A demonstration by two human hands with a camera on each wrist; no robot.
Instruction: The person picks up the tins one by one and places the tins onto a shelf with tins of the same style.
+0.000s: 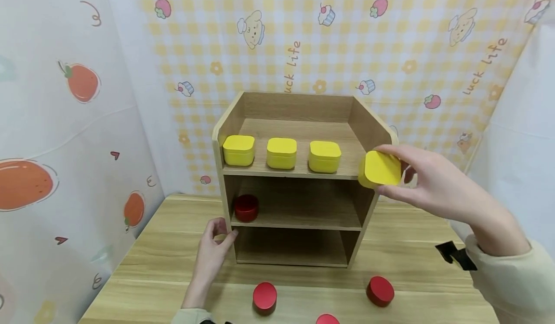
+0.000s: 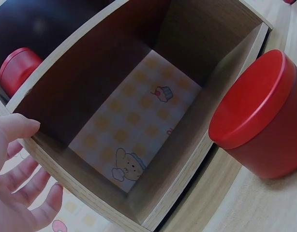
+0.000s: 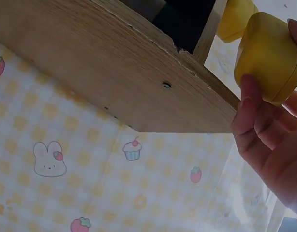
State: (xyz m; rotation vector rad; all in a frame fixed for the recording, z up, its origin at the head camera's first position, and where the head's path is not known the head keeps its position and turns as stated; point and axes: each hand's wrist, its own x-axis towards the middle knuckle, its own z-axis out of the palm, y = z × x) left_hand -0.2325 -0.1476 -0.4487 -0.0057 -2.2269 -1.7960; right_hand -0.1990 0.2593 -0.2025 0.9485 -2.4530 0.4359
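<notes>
My right hand (image 1: 427, 177) pinches a yellow square lidded box (image 1: 381, 170) between thumb and fingers. It holds the box tilted at the front right corner of the wooden shelf unit's (image 1: 288, 174) top tier. In the right wrist view, the fingers wrap the box (image 3: 269, 55) beside the side panel (image 3: 153, 82). Three similar yellow boxes (image 1: 282, 153) stand in a row on that tier. At the unit's lower left, my left hand (image 1: 213, 247) touches the front edge with its thumb, its other fingers loosely bent outside the side panel. A red round tin (image 1: 246, 208) sits at the middle tier's left end.
Three more red round tins stand on the wooden table before the unit: one at left (image 1: 264, 298), one at right (image 1: 380, 291), and one cut off by the bottom frame edge (image 1: 327, 319). Patterned cloth (image 1: 303, 35) hangs behind the unit.
</notes>
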